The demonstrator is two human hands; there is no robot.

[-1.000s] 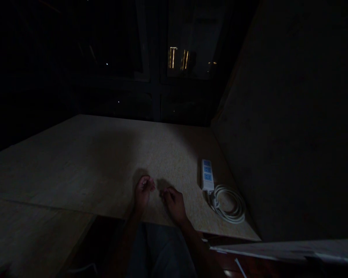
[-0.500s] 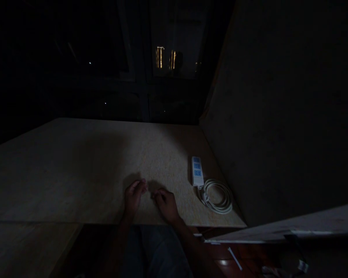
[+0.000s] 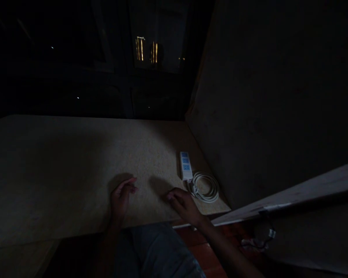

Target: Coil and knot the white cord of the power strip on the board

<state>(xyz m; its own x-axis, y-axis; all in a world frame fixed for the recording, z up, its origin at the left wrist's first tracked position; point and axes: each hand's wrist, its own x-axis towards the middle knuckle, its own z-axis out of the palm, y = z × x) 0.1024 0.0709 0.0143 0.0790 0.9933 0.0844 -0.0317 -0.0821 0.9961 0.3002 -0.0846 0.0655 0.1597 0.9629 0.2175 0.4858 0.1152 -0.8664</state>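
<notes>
Left grip [image 3: 121,198], half open and empty as far as the dark shows, sits well left of the power strip [image 3: 186,166]; right grip [image 3: 185,205], fingers curled in, contents impossible to tell, is on the power strip's near side. The power strip lies on the bench [image 3: 133,144], coiled cable [image 3: 215,190] beside its near end
</notes>
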